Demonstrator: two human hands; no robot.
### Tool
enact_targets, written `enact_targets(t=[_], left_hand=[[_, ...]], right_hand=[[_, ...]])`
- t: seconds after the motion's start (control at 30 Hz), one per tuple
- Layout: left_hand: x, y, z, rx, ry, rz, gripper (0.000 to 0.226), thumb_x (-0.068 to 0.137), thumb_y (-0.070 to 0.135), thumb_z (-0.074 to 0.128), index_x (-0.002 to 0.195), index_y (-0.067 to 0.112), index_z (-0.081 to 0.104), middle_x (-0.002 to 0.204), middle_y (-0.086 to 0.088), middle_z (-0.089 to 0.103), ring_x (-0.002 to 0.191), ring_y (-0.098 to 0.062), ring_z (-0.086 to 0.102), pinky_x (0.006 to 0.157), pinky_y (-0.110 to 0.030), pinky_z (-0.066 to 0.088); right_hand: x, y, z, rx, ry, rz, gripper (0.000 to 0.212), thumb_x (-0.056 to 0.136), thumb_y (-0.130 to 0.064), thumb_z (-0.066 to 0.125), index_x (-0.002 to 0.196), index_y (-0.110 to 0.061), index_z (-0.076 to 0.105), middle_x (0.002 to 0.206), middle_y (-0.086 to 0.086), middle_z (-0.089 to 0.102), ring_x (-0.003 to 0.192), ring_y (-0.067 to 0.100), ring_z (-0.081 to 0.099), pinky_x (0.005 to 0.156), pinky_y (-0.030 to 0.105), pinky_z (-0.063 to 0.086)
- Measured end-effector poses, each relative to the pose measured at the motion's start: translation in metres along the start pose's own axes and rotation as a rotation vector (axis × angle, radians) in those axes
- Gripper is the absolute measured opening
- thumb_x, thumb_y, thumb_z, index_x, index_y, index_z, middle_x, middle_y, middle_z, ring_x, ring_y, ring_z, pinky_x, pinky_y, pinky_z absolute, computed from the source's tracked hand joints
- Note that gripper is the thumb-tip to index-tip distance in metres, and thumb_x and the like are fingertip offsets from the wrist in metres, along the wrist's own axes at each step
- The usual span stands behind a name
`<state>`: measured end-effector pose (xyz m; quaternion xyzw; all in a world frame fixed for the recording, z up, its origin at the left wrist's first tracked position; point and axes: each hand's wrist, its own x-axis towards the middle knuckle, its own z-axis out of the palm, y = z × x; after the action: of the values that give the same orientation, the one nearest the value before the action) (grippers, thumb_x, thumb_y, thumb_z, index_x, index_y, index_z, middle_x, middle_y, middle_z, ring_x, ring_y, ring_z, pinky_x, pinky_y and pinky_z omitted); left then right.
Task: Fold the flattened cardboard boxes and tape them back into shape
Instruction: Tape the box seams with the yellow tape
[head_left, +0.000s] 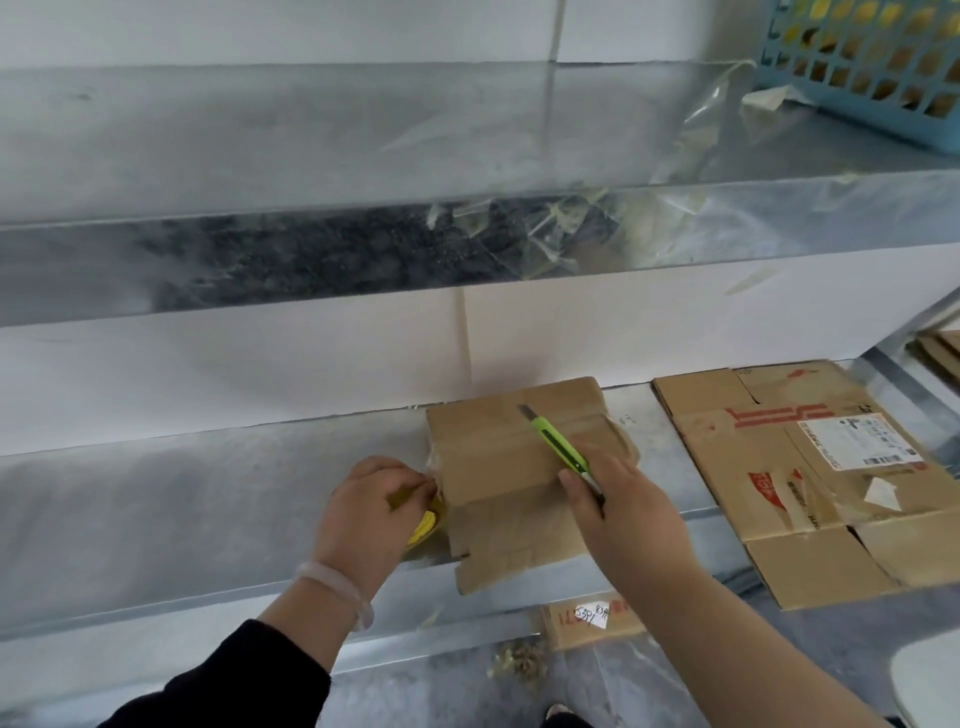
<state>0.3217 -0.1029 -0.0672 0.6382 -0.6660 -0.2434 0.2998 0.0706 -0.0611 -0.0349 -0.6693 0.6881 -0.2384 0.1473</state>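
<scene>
A small brown cardboard box (498, 467) lies on the metal shelf (182, 509), its front flap hanging over the shelf edge. My right hand (618, 509) grips a green utility knife (558, 447) with its blade out, pointing up and left over the box top. At the box's left side, my left hand (369, 509) holds a roll of yellowish tape (423, 525), fingers pinching the tape end against the box's left edge. A larger flattened box (800, 478) with red print and a white label lies to the right on the same shelf.
An upper metal shelf (363, 156) carries a blue plastic basket (872, 62) at the far right, with clear tape scraps stuck along its front edge. More flat cardboard (940, 353) shows at the right edge. A cardboard piece (592, 618) and debris lie on the floor below.
</scene>
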Motion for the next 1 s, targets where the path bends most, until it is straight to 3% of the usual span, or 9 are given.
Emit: enact_targets(t=[0.17, 0.3, 0.37, 0.43, 0.6, 0.7, 0.83, 1.0], left_hand=[[-0.002, 0.004, 0.006, 0.009, -0.004, 0.008, 0.006, 0.081, 0.027, 0.072, 0.085, 0.026, 0.076, 0.092, 0.018, 0.055, 0.079, 0.009, 0.05, 0.071, 0.004, 0.032], [-0.004, 0.005, 0.008, -0.026, 0.004, -0.043, 0.004, 0.082, 0.028, 0.071, 0.083, 0.029, 0.075, 0.091, 0.022, 0.053, 0.08, 0.003, 0.052, 0.07, 0.002, 0.033], [-0.004, 0.005, 0.008, -0.037, -0.005, -0.054, 0.007, 0.083, 0.032, 0.069, 0.085, 0.028, 0.075, 0.095, 0.018, 0.055, 0.084, -0.001, 0.054, 0.071, -0.003, 0.033], [-0.003, 0.004, 0.009, -0.013, -0.011, -0.054, 0.012, 0.084, 0.031, 0.066, 0.089, 0.025, 0.075, 0.097, 0.015, 0.055, 0.084, -0.004, 0.054, 0.071, -0.008, 0.034], [-0.002, 0.002, 0.009, -0.029, 0.018, -0.086, 0.011, 0.084, 0.032, 0.069, 0.09, 0.024, 0.074, 0.094, 0.017, 0.053, 0.085, -0.005, 0.055, 0.071, -0.009, 0.035], [-0.003, 0.0, 0.009, -0.085, 0.045, -0.101, 0.006, 0.082, 0.034, 0.072, 0.085, 0.029, 0.073, 0.093, 0.018, 0.054, 0.084, -0.003, 0.055, 0.071, -0.004, 0.033], [-0.004, -0.001, 0.011, -0.099, 0.053, -0.11, 0.007, 0.082, 0.036, 0.071, 0.085, 0.03, 0.074, 0.093, 0.02, 0.053, 0.086, -0.004, 0.056, 0.075, -0.012, 0.036], [0.001, 0.001, 0.014, -0.055, 0.036, -0.119, 0.013, 0.085, 0.038, 0.065, 0.078, 0.028, 0.07, 0.088, 0.021, 0.053, 0.074, 0.004, 0.053, 0.061, -0.005, 0.031]], right_hand=[[-0.004, -0.009, -0.006, 0.001, -0.024, 0.024, 0.042, 0.101, -0.038, 0.031, 0.14, -0.031, 0.043, 0.111, -0.004, 0.062, 0.077, 0.01, 0.055, 0.065, 0.029, 0.046], [-0.031, -0.043, 0.0, 0.116, -0.098, -0.095, 0.056, 0.101, -0.03, 0.035, 0.149, -0.051, 0.013, 0.114, -0.02, 0.048, 0.083, 0.013, 0.061, 0.065, 0.029, 0.048], [-0.044, -0.061, 0.008, 0.134, -0.222, -0.198, 0.073, 0.101, -0.025, 0.038, 0.144, -0.064, -0.007, 0.102, -0.024, 0.047, 0.075, 0.01, 0.058, 0.061, 0.025, 0.046], [-0.049, -0.071, 0.02, 0.081, -0.33, -0.25, 0.083, 0.1, -0.021, 0.04, 0.137, -0.069, -0.018, 0.094, -0.015, 0.046, 0.07, 0.009, 0.054, 0.064, 0.028, 0.048], [-0.04, -0.074, 0.035, -0.061, -0.348, -0.214, 0.091, 0.101, -0.022, 0.037, 0.121, -0.068, -0.039, 0.119, -0.009, 0.047, 0.073, 0.014, 0.055, 0.073, 0.034, 0.054], [-0.031, -0.07, 0.034, -0.088, -0.315, -0.183, 0.097, 0.099, -0.019, 0.041, 0.12, -0.066, -0.042, 0.103, -0.006, 0.044, 0.072, 0.015, 0.052, 0.071, 0.036, 0.053], [-0.018, -0.062, 0.023, -0.052, -0.268, -0.108, 0.085, 0.098, -0.016, 0.041, 0.147, -0.052, -0.018, 0.097, -0.005, 0.046, 0.077, 0.015, 0.054, 0.076, 0.038, 0.053], [-0.043, -0.082, 0.034, 0.161, -0.276, -0.303, 0.082, 0.1, -0.02, 0.04, 0.137, -0.07, -0.013, 0.097, -0.014, 0.044, 0.081, 0.007, 0.051, 0.073, 0.036, 0.052]])
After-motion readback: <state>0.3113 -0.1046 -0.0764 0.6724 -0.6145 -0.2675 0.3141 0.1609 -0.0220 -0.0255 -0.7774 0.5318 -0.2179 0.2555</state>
